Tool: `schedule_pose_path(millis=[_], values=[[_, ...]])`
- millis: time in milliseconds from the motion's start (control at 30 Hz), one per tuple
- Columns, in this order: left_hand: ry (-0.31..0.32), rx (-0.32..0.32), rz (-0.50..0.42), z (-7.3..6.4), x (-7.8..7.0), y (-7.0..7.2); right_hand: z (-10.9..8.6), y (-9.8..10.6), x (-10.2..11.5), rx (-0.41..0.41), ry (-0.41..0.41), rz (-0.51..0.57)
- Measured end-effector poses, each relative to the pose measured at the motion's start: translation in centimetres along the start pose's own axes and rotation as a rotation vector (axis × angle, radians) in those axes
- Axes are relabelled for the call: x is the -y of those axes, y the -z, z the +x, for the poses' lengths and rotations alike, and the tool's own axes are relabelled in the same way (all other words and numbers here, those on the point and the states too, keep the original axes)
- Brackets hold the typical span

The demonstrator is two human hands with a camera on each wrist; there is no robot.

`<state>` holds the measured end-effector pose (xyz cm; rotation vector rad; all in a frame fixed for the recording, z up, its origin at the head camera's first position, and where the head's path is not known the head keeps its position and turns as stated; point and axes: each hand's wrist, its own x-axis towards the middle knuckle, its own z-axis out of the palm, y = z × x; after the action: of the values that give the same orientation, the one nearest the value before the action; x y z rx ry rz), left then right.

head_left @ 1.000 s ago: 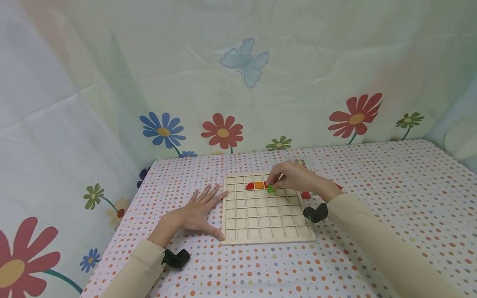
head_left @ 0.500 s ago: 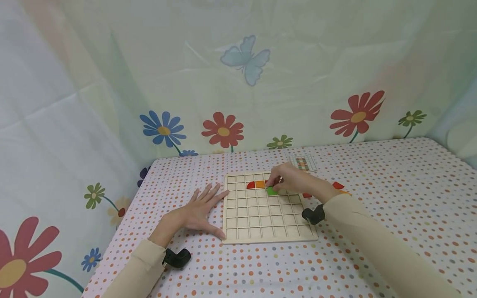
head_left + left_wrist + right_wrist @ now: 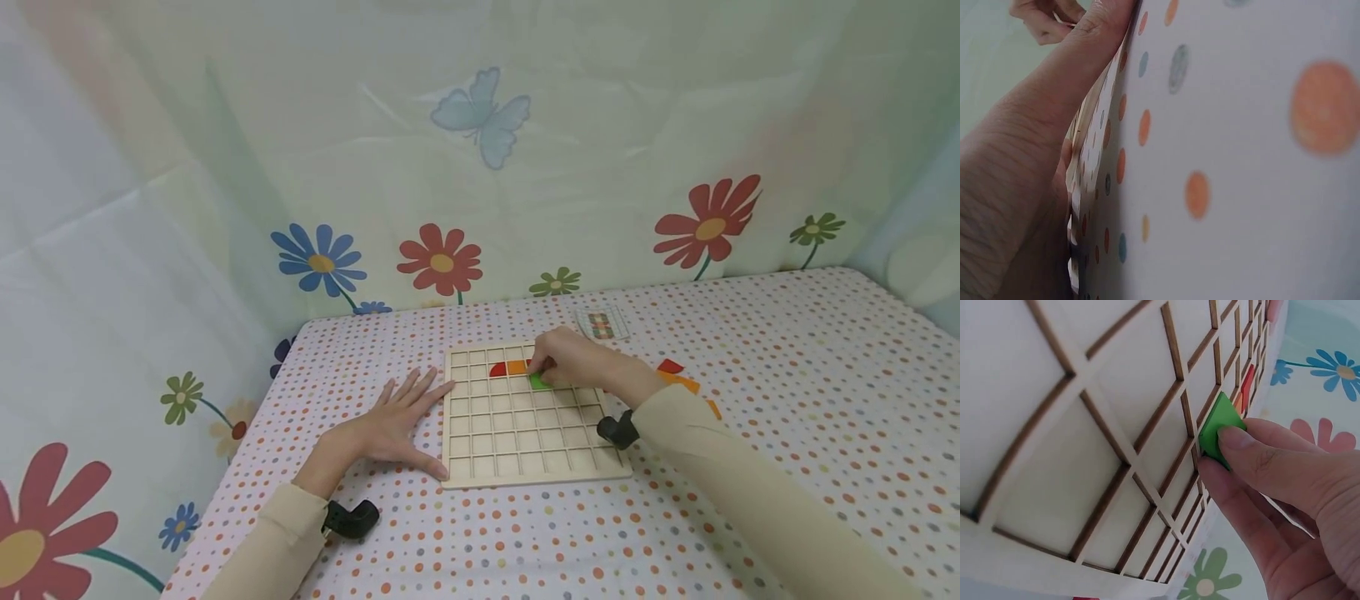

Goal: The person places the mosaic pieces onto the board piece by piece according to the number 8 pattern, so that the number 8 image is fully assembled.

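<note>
A pale wooden grid board (image 3: 525,446) lies on the dotted cloth, with square cells between raised strips. My right hand (image 3: 573,358) pinches a green square tile (image 3: 1221,422) between thumb and fingers, right at a cell in the board's upper part. Just behind it in the row above sit a red rounded tile (image 3: 498,369) and an orange tile (image 3: 517,367); another bit of red shows beside my fingertips. My left hand (image 3: 393,429) lies spread on the cloth, thumb and fingertip at the board's left edge.
Several red and orange tiles (image 3: 678,381) lie right of the board, partly behind my right forearm. A small pattern card (image 3: 602,322) lies beyond the board's far right corner. A flowered curtain (image 3: 600,167) hangs behind the table.
The green tile has turned flatter and come down toward the board under my right fingers. My left hand keeps its place, and the view has shifted slightly.
</note>
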<state>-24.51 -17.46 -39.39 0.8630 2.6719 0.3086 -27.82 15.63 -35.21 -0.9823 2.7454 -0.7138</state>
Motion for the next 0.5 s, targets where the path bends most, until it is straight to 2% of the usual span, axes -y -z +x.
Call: schedule_pose_path(millis=[233, 500], values=[[-0.006, -0.008, -0.018, 0.01, 0.04, 0.10, 0.16, -0.03, 0.24, 0.004, 0.095, -0.130], [-0.008, -0.008, -0.020, -0.17, -0.12, 0.04, 0.26, -0.27, 0.26, 0.029, 0.100, -0.201]])
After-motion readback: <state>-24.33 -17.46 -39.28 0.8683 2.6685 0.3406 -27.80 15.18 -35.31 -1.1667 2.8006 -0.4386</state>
